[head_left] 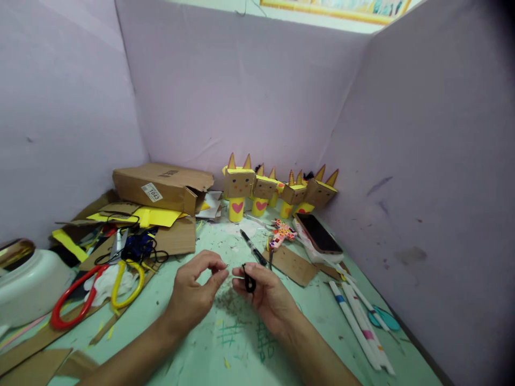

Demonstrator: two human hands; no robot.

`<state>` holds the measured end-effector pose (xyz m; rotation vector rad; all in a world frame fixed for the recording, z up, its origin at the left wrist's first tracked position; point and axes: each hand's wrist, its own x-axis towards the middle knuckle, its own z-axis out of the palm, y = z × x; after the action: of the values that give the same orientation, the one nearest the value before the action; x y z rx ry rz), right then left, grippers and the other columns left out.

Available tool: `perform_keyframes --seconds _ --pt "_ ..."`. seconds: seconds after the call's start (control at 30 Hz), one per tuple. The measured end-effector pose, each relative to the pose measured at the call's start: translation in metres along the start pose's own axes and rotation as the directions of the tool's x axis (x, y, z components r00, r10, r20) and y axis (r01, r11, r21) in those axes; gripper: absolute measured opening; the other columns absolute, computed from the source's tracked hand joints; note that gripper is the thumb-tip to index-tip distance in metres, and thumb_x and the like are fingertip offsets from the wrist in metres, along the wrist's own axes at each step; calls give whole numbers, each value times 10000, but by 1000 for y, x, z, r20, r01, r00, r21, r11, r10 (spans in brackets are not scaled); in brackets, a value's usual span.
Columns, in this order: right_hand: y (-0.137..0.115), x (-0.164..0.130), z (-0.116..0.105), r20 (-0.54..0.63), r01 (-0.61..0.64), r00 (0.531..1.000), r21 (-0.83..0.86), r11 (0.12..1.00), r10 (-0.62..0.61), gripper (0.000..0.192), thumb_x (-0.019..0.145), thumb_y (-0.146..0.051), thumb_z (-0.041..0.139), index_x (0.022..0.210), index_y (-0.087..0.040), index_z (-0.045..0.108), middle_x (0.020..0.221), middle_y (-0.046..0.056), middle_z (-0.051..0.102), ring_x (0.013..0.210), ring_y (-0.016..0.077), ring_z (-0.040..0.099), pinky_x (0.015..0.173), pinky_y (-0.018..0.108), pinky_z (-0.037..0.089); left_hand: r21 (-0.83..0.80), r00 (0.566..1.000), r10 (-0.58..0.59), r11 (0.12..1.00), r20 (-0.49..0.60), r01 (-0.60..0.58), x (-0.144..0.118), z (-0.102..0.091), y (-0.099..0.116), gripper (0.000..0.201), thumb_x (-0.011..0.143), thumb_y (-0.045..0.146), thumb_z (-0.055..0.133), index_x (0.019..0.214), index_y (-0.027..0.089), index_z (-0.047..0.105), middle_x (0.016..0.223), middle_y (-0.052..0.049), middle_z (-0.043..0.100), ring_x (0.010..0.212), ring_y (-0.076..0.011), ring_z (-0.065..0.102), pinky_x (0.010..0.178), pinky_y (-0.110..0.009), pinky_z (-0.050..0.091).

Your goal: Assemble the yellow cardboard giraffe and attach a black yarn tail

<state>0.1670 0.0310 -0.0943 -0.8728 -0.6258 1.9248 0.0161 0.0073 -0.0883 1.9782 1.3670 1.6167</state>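
Observation:
Both my hands are above the middle of the table. In my right hand (267,297) a small looped bundle of black yarn (250,281) is pinched between thumb and fingers. My left hand (199,284) faces it a short way to the left, thumb and forefinger closed together; whatever is at its fingertips is too fine to make out. Just behind the hands lies a pen (253,247) on the green tabletop (217,332). Several cardboard-headed figures with yellow tube bodies, such as the heart-marked figure (236,209), stand along the back wall.
Scissors with red and yellow handles (127,284) lie left by a dark yarn tangle (139,244). A cardboard box (161,185) sits behind them on scraps. To the right are a phone (319,233), a flat cardboard piece (292,265) and several white markers (358,324). Purple walls enclose the table.

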Motion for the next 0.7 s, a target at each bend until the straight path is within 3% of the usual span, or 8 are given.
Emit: perform_keyframes --seconds 0.17,0.43,0.7 --pt "5 0 4 16 34 999 7 999 -35 204 522 -272 774 619 -147 645 669 7 660 612 112 562 664 252 437 108 975 220 971 -34 -215 -9 9 0 118 746 78 594 783 176 649 750 -26 607 750 -149 561 683 -268 446" --pt "13 0 2 119 134 985 -109 985 -121 141 652 -267 681 620 -138 631 586 -16 535 571 101 439 571 231 332 244 938 346 910 2 -335 -9 12 2 204 758 25 548 870 163 648 722 -37 575 684 -154 510 669 -337 393" --pt "12 1 -3 130 160 981 -131 978 -143 164 657 -277 675 602 -133 619 561 -23 471 551 100 385 538 230 285 361 860 506 793 56 -490 -10 10 -3 307 721 2 515 952 176 615 754 -51 575 677 -166 481 688 -362 399"
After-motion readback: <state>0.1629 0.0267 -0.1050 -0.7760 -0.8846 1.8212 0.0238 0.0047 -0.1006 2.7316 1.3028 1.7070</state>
